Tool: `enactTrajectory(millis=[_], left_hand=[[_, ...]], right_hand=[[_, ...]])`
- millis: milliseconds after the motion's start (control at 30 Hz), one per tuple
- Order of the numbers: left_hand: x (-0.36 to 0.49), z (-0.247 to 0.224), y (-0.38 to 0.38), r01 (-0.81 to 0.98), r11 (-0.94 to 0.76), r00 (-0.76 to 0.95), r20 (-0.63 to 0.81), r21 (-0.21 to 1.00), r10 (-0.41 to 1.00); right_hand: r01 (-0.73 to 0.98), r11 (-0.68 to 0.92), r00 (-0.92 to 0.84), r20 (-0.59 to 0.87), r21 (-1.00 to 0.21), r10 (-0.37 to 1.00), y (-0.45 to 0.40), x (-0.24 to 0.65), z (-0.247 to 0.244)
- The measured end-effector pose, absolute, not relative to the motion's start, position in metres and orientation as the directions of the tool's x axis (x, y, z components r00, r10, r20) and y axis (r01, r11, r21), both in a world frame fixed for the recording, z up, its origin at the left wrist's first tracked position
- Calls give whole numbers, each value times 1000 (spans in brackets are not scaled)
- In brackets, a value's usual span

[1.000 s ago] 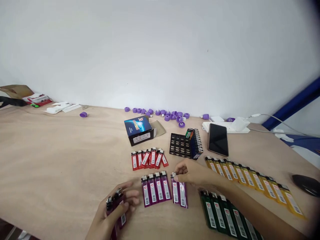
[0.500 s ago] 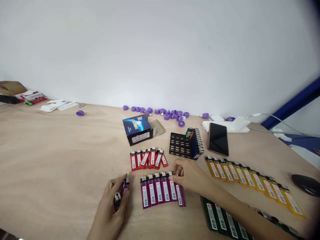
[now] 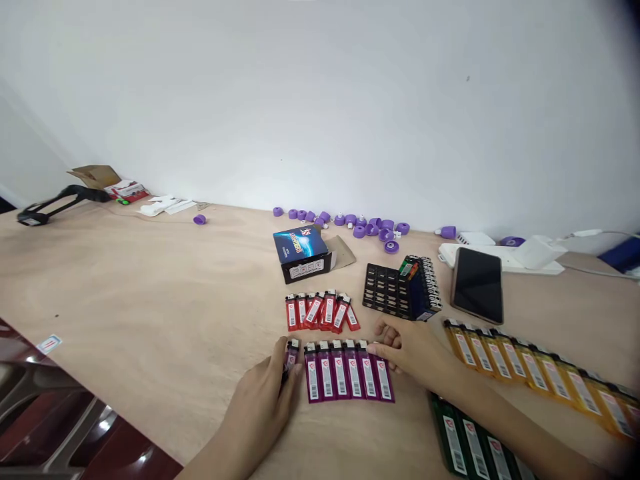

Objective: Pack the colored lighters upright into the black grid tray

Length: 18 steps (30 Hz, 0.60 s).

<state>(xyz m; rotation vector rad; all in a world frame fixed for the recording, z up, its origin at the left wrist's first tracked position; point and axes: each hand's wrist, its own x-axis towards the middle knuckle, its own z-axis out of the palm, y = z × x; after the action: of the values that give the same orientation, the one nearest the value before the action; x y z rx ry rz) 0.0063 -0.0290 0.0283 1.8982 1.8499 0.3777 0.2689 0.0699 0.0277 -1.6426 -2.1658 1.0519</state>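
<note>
A row of purple lighters (image 3: 340, 377) lies side by side in front of me, white labels up. My left hand (image 3: 267, 400) is closed around a purple lighter (image 3: 291, 357) beside the row's left end; a dark bit below its top may be a second one, mostly hidden. At the row's right end, my right hand (image 3: 405, 347) has curled fingers, with the thumb and fingertips on the top of the last purple lighter (image 3: 383, 381). Just behind lie several red lighters (image 3: 313, 313), some overlapping at angles.
Yellow lighters (image 3: 537, 373) and green lighters (image 3: 473, 440) lie at right, partly under my forearm. Behind stand a blue box (image 3: 303, 250), a black tray (image 3: 387, 290) with lighters, a phone (image 3: 477, 283), a power strip (image 3: 530, 263) and purple caps (image 3: 373, 228).
My view has turned left. My left hand has come up against the row's left end with its lighter. The slanted lighters at the right end now lie straight in line under my right hand.
</note>
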Motion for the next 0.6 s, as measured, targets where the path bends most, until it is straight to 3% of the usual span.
enactTrajectory(millis=[200, 433, 600], left_hand=[[9, 35, -31, 891, 10, 101, -219, 454, 970], [8, 42, -31, 707, 34, 131, -178, 706, 975], [0, 43, -28, 546, 105, 93, -184, 831, 979]], right_hand=[[728, 113, -357, -233, -677, 905, 67, 271, 33], [716, 113, -290, -147, -689, 946, 23, 297, 49], [705, 81, -208, -97, -705, 973, -12, 331, 30]])
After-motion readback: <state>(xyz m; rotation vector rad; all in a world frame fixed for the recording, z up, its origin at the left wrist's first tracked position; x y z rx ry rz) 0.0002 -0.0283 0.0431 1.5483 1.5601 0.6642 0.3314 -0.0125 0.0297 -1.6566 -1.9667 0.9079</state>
